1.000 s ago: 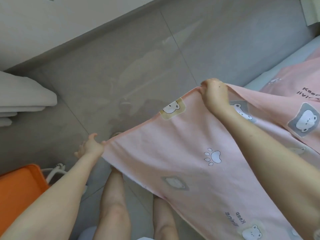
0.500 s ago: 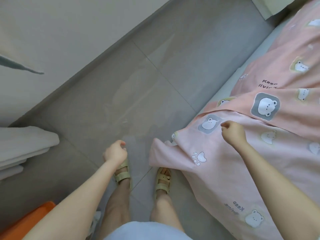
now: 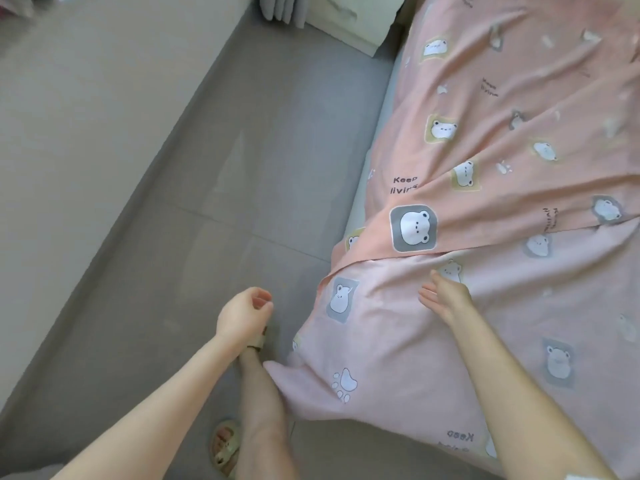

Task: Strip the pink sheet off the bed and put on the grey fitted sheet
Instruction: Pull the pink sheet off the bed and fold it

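Item: pink sheet [image 3: 519, 98], thin woven fabric printed with white bear faces, paw marks and dark lettering. It lay loose and creased over the bed [image 3: 358, 202] from 12 to 5 o'clock of the view, not yet off it. Its near end was turned back on itself, paler reverse side up, and hung over the bed's edge toward 6 o'clock, its tip against the person's lower leg. Right hand [image 3: 446, 299], at 4 o'clock of centre, was over the paler turned-back part, fingers [image 3: 427, 293] straight and a little spread, gripping nothing; whether the palm touched the cloth could not be told. Left hand [image 3: 242, 315], at 7 o'clock of centre, was over the grey tiled floor [image 3: 225, 168], near the hanging end but apart from it, fingers loosely curled and empty. The grey fitted sheet was not in view. Also present were a cream bedside cabinet [image 3: 349, 19] at 12 o'clock and a pale strapped sandal [image 3: 225, 445] at 6 o'clock. Step in hand, by judgement: gathering the pink sheet toward the near end to strip it. Done well, both hands would take full handfuls of the doubled fabric, one at the hanging end and one further in toward 3 o'clock. They would draw it toward the body in folds rather than drag a single layer, which would likely catch at the far corners near 1 o'clock. The hanging end should be kept clear of the feet so that it is not trodden on.
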A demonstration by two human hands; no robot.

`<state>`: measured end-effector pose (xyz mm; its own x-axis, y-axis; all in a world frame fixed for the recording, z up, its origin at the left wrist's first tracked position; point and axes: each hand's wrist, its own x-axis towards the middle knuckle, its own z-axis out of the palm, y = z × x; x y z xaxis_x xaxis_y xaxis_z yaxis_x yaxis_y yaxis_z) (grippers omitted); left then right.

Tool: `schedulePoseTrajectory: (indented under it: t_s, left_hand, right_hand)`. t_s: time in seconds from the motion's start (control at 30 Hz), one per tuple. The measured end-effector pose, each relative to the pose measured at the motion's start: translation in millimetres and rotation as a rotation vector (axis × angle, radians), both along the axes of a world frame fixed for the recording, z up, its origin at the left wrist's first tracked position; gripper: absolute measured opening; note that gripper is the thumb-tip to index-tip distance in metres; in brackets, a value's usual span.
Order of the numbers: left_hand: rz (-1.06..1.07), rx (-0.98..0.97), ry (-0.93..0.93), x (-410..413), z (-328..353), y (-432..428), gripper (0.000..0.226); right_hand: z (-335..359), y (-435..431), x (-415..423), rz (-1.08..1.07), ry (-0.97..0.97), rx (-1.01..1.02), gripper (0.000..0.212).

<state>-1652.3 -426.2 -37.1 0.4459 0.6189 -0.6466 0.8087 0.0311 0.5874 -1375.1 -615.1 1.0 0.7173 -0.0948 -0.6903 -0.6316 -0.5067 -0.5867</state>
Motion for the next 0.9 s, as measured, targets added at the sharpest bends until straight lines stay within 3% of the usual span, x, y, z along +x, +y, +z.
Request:
schedulePoseTrajectory:
  t_s: [0.2,0.37,0.43,0.53,0.63,0.7,0.77,0.9]
  left_hand:
    - [-0.188,0.042,-0.023,117.9,13.7,52.7,0.014]
    - [-0.280,0.002,-0.071,222.0,6.8,93.9,0.010]
    - [-0.312,-0.007,-0.095,260.9,1.1,104.6,0.009]
    - [-0.358,-0.050,-0.120,310.0,-2.7,111.6,0.010]
    - [-0.365,-0.120,-0.150,350.6,-1.9,116.8,0.011]
    - [-0.317,-0.182,-0.189,377.0,0.8,125.8,0.011]
    - [-0.236,-0.242,-0.260,405.8,8.1,141.9,0.014]
    - [-0.066,-0.249,-0.382,466.6,31.0,192.9,0.013]
  right_hand:
    - [-24.9,16.1,76.2,-0.347,0.052,0.185,0.043]
    - [-47.5,26.8,139.6,-0.481,0.036,0.100,0.043]
    - [-55.0,27.1,163.4,-0.522,0.015,0.050,0.036]
    - [-58.9,27.2,190.5,-0.591,0.066,0.043,0.008]
    - [-46.2,41.0,210.1,-0.690,-0.082,0.050,0.023]
    - [-27.0,66.7,221.8,-0.601,-0.382,0.017,0.014]
    - [1.5,113.9,231.8,-0.377,-0.607,0.091,0.007]
    - [39.1,245.5,251.8,0.067,-0.739,0.159,0.017]
